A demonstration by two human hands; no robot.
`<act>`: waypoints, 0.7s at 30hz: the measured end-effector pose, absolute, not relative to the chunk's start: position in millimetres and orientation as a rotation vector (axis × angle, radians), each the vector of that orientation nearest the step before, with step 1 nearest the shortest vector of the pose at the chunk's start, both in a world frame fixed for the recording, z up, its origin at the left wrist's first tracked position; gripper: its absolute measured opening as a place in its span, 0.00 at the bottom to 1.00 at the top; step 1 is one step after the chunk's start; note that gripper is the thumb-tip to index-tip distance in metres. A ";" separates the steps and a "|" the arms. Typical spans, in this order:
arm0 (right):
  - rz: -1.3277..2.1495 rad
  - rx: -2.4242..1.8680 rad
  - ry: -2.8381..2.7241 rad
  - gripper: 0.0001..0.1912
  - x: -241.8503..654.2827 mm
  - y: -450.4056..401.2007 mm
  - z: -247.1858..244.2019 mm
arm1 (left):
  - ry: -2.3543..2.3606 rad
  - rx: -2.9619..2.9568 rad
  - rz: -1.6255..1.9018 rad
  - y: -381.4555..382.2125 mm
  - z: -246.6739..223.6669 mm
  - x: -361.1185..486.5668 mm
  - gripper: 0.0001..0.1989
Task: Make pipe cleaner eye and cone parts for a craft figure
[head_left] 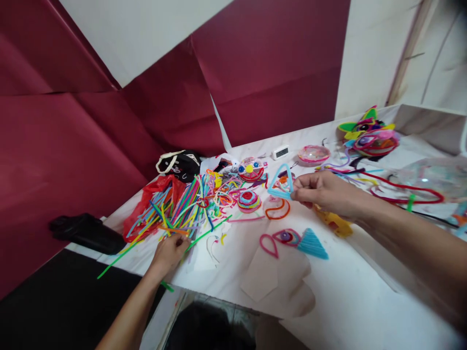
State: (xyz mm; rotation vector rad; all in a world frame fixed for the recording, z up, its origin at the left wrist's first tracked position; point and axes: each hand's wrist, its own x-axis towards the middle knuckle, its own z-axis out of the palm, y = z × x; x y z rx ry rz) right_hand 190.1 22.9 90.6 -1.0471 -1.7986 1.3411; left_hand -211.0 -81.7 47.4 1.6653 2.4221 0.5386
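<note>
My right hand (314, 190) pinches a light-blue triangle bent from pipe cleaner (280, 193), raised above the table. At the edge of a pile of colourful pipe cleaners (193, 199), my left hand (170, 253) has its fingers closed on a green pipe cleaner (209, 232), which sticks out to the right from the fingertips. Part of it is hidden by the hand. Between the hands lie a pink pipe-cleaner loop (269, 246), a coiled eye shape (287, 237) and a filled blue triangle (313, 244). An orange curved outline (278, 211) lies below the raised triangle.
A red plastic bag (133, 218) and a black pouch (178, 165) stand beside the pile. Behind are decorated round pieces (251, 169), a small white digital clock (280, 152) and a clear dish (314, 154). A colourful mask-like craft (374, 138) stands back right. A yellow piece (335, 222) lies under my right forearm.
</note>
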 end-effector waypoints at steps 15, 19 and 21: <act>1.332 -1.068 -1.786 0.10 189.6 19.0 93.8 | 2.233 1.770 0.810 -102.8 13.2 -183.3 0.13; 1.335 -1.072 -1.783 0.10 188.3 19.3 93.5 | 2.356 2.125 0.474 -112.5 9.3 -165.2 0.15; 1.333 -1.073 -1.784 0.10 188.3 20.0 92.1 | 2.408 2.237 0.363 -115.1 11.5 -159.7 0.16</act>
